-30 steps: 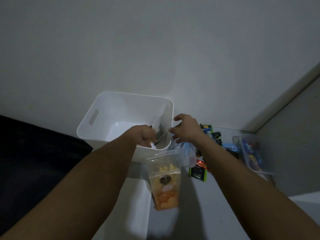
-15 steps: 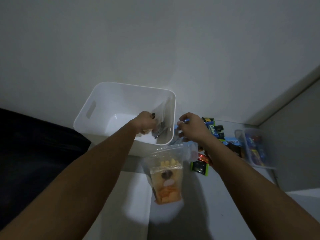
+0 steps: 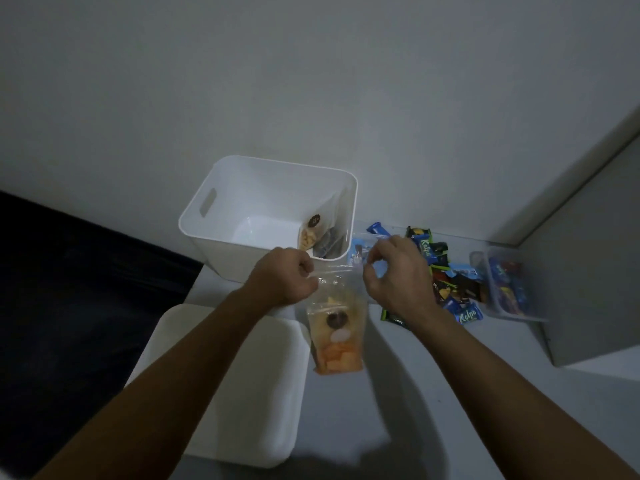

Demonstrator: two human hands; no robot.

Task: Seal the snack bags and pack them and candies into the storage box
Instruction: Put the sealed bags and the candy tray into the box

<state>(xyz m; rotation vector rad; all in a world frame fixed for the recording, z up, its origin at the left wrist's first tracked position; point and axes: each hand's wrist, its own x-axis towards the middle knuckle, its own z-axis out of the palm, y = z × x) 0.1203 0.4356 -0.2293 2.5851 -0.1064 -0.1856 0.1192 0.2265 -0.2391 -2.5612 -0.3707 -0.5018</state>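
Note:
A clear zip bag [image 3: 337, 336] with orange and yellow snacks stands on the table in front of the white storage box [image 3: 242, 188]. My left hand [image 3: 285, 277] pinches the bag's top strip at its left end. My right hand [image 3: 394, 271] pinches the same strip at its right end. Inside the box, another snack bag [image 3: 311, 233] leans against the right wall. Wrapped candies [image 3: 440, 271] lie in a heap to the right of my right hand.
A white box lid [image 3: 235, 386] lies flat at the near left of the table. A clear plastic tub [image 3: 505, 285] with more sweets sits at the far right by a grey wall. A dark surface borders the table on the left.
My left hand came out of the box, leaving a snack bag inside. Both hands moved to the top of the bag on the table and took hold of it.

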